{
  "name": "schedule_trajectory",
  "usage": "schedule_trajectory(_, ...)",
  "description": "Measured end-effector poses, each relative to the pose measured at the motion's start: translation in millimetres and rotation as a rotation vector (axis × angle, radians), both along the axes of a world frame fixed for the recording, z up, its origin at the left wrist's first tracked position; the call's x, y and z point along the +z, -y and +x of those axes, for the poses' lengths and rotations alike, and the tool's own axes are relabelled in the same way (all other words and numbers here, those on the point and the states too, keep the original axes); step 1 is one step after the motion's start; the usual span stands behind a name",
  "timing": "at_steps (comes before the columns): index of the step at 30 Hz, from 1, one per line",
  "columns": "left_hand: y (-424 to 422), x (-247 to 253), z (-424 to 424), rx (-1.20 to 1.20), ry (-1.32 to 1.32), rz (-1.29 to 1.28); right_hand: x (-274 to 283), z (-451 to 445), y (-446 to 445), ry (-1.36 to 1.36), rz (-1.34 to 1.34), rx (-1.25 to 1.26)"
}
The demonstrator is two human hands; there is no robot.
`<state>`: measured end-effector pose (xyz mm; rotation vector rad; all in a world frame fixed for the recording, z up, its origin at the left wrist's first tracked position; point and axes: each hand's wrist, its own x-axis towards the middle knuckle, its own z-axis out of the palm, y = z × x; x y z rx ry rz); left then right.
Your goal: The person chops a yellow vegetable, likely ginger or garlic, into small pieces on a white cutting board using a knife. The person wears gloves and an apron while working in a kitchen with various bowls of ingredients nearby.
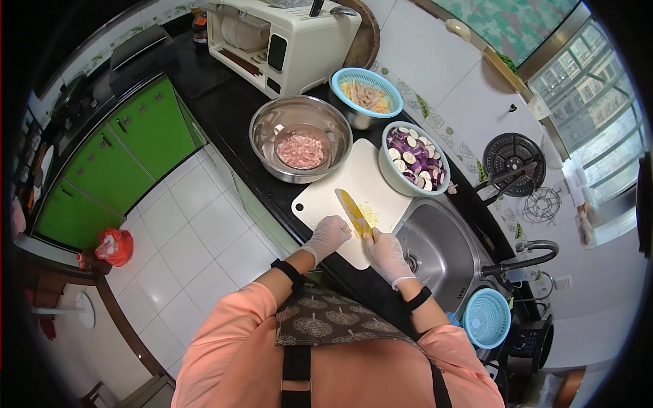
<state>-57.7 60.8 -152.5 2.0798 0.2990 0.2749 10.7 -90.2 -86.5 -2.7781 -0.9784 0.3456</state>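
My right hand (390, 257), in a clear glove, grips a kitchen knife (353, 211) with a yellow-patterned blade. The blade lies over a white cutting board (326, 196) and points away from me to the left. Just right of the blade is a small heap of finely chopped pale yellow bits (370, 214), perhaps garlic. My left hand (330, 237), gloved too, is curled over the board's near left edge, beside the blade. Whether its fingers hold anything is hidden.
Beyond the board stand a steel bowl (262, 120) with minced meat (301, 150), a bowl of sliced eggplant (416, 160) and a blue colander (339, 81) of shredded food. A steel sink (449, 245) with a faucet (546, 247) adjoins the board's right. A cream countertop appliance (306, 46) stands farther back.
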Motion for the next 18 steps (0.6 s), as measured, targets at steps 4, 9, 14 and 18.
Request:
schedule_trajectory(4, 0, 0, 2, -0.011, -0.002, 0.016, -14, 5, 3, -0.013, 0.046, -0.037)
schedule_trajectory(9, 14, 8, 7, 0.010, -0.066, 0.155, -15, 25, 8, -0.194, 0.275, -0.207)
schedule_trajectory(14, 34, -1, 18, 0.039, -0.017, 0.170, -4, 34, 8, -0.261, 0.320, -0.259)
schedule_trajectory(18, 23, -16, 33, 0.029, 0.116, 0.163, 5, 36, 13, -0.156, 0.165, -0.130)
